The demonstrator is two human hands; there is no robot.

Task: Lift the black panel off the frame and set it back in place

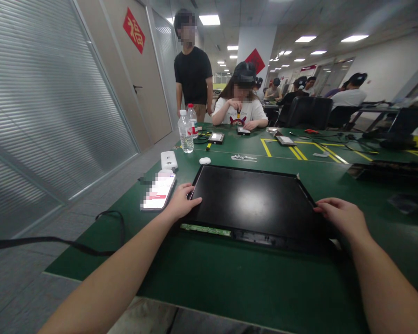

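A black LCD screen panel [226, 195] lies face up on the green table before me, a blurred light reflecting off its middle. Along its near edge a strip of green circuit board [205, 230] shows at the left. My left hand [184, 202] is closed on the panel's left edge, thumb on top of the frame and the fingers at the side. At the opposite edge, my right hand [341, 215] pinches the frame between thumb and fingers; some fingertips are hidden.
Left of the panel lie a lit phone [158, 191] and a white power bank [169, 160]. A white earbud case [205, 161] and two bottles [186, 132] stand beyond. Across the table [247, 283] a person [242, 104] handles a hard drive [244, 131]. A black cable [55, 241] hangs at left.
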